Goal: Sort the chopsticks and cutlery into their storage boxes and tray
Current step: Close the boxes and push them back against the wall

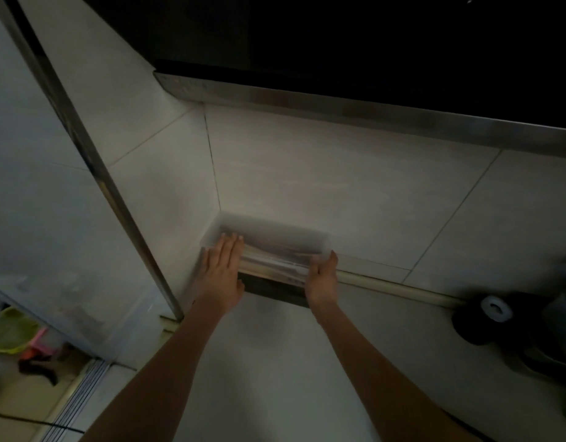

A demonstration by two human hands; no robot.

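A translucent plastic storage box [276, 229] with its lid on sits in the back corner of the counter, against the tiled wall. Long chopstick-like sticks [275, 252] show dimly through the plastic. My left hand [222, 269] lies flat on the box's left end with straight fingers. My right hand [323, 272] holds the box's right front corner, thumb on top of the edge. A dark box or tray [272, 287] lies under the front of the translucent box, between my wrists.
A dark range hood with a metal rim [339, 106] hangs above. A metal door frame [115, 199] runs down the left. At the right stand a black round object with a white ring [495, 309] and other dim items. Bare white countertop [275, 362] lies in front.
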